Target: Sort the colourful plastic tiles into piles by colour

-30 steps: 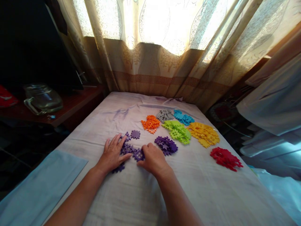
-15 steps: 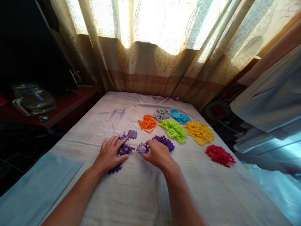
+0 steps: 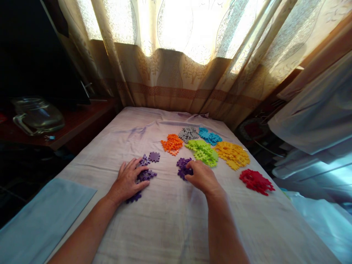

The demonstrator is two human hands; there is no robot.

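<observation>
My left hand (image 3: 129,180) lies with its fingers spread over a loose group of purple interlocking tiles (image 3: 147,175), partly hiding them. A square lavender tile (image 3: 154,157) lies flat just beyond its fingertips, and a dark purple tile (image 3: 134,197) pokes out under the thumb side. At the near side of the green pieces, my right hand (image 3: 202,176) has thumb and forefinger closed around the edge of a dark purple tile (image 3: 183,172) in a small purple pile. The palm hides part of that pile.
Beyond the hands lie piles of orange (image 3: 172,144), grey (image 3: 188,134), blue (image 3: 210,136), green (image 3: 202,152), yellow (image 3: 233,154) and red pieces (image 3: 257,182). A light blue cloth (image 3: 49,216) covers the left edge. On a side table stands a glass jug (image 3: 38,115).
My right hand has moved right, from the spot between the two purple groups to the purple pile. The lavender tile at its fingers no longer shows there. The left hand stays put.
</observation>
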